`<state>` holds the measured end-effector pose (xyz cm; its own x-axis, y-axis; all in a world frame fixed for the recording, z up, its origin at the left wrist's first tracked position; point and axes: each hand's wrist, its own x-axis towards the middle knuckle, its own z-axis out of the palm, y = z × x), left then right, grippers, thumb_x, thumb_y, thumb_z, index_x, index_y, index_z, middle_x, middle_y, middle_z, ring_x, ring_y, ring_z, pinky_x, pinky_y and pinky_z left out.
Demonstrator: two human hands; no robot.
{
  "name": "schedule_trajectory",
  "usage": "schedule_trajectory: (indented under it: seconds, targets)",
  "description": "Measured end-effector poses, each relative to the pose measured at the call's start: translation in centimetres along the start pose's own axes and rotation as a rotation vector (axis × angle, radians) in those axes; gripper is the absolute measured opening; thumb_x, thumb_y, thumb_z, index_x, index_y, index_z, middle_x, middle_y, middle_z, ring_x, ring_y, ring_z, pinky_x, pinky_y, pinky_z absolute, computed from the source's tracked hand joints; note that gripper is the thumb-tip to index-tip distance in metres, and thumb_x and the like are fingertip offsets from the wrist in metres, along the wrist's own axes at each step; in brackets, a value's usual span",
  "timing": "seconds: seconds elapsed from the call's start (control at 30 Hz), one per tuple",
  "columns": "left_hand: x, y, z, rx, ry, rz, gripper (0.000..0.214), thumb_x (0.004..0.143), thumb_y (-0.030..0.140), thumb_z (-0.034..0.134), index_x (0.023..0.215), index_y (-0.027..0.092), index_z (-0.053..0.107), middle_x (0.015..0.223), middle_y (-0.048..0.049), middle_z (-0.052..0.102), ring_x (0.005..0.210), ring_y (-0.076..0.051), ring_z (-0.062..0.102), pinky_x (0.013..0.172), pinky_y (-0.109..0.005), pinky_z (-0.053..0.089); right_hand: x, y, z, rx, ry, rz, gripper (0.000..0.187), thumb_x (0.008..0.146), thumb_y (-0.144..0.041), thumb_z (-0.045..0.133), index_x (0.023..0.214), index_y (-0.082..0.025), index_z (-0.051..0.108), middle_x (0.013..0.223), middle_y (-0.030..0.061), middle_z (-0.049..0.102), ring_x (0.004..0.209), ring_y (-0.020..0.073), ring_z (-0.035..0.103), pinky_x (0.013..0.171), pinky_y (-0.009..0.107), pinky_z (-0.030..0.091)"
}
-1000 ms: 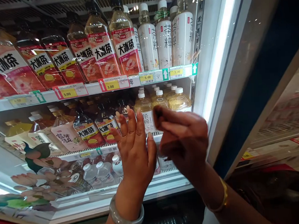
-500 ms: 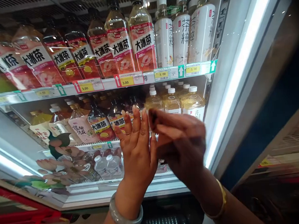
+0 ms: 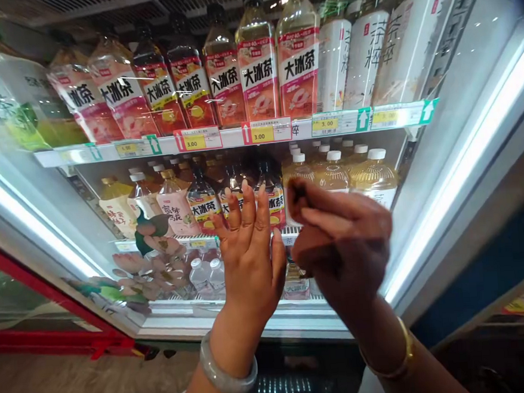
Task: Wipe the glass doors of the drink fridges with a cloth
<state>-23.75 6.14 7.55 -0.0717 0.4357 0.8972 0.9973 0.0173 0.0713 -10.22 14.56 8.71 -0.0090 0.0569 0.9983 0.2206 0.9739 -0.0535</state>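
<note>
In the head view, the person's left hand (image 3: 253,263) is raised with its back to the camera, fingers slightly apart and nothing in its grasp. The right hand (image 3: 354,238) is half curled, thumb and fingertips drawn close together; whether they pinch anything small cannot be told. Beyond the left fingertips, dark tea bottles (image 3: 276,195) stand on the middle shelf (image 3: 291,233), and beyond the right hand stand pale yellow bottles (image 3: 334,173) with white caps, the nearest partly hidden. Flower decals (image 3: 154,234) seem to lie on a clear pane in front of the shelves, and it cannot be told whether either hand touches it.

The bottles look full, so they are probably fairly heavy, with the weight low. Their clear walls look like thin plastic: springy under a squeeze, unlikely to shatter, and perhaps slippery if chilled. The ribbed shoulders on the yellow ones should give fingers some purchase. A wrap around the body just below the shoulder seems the surest hold; the narrow neck under the cap suits tipping one clear of its close neighbours
</note>
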Motion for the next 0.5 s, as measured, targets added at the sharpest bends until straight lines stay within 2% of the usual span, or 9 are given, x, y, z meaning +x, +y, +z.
schedule_trajectory:
  seconds: [0.13,0.23,0.37,0.5]
  targets:
    - [-0.2,-0.7,-0.2,-0.007,0.01,-0.002,0.071,0.106,0.025,0.044,0.169,0.027,0.009,0.175,-0.0066,0.014,0.164,-0.024,0.004,0.134,-0.051,0.0,-1.3,-1.4,1.6,0.004,-0.05,-0.045,0.022,0.094,-0.029,0.062,0.114,-0.028,0.072,0.122,0.005,0.074,0.116,0.0275,0.069,0.105,0.051,0.053]
    - [-0.1,-0.9,-0.5,0.029,0.001,-0.019,0.076,0.104,0.021,0.048,0.169,0.027,0.008,0.175,-0.0069,0.015,0.164,-0.026,0.005,0.134,-0.052,0.0,-0.2,-0.8,0.6,0.066,-0.031,-0.014,0.02,0.093,-0.03,0.065,0.113,-0.028,0.072,0.125,0.0045,0.075,0.113,0.0271,0.071,0.102,0.051,0.055]
    - [-0.1,-0.8,-0.7,0.07,0.012,-0.036,0.078,0.101,0.015,0.049,0.168,0.025,0.011,0.175,-0.0078,0.017,0.164,-0.025,0.008,0.134,-0.051,0.001,1.2,0.0,-0.3,0.023,0.065,0.019,0.025,0.091,-0.022,0.068,0.115,-0.026,0.071,0.135,0.0078,0.072,0.119,0.0283,0.069,0.106,0.052,0.051]
    - [-0.6,-1.1,-0.7,0.068,0.001,-0.031,0.074,0.103,0.019,0.046,0.168,0.023,0.012,0.175,-0.0087,0.017,0.164,-0.025,0.008,0.134,-0.05,0.002,-0.5,-1.6,1.8,0.03,-0.004,-0.006,0.026,0.092,-0.027,0.064,0.117,-0.028,0.07,0.132,0.0054,0.073,0.118,0.0279,0.069,0.105,0.051,0.052]
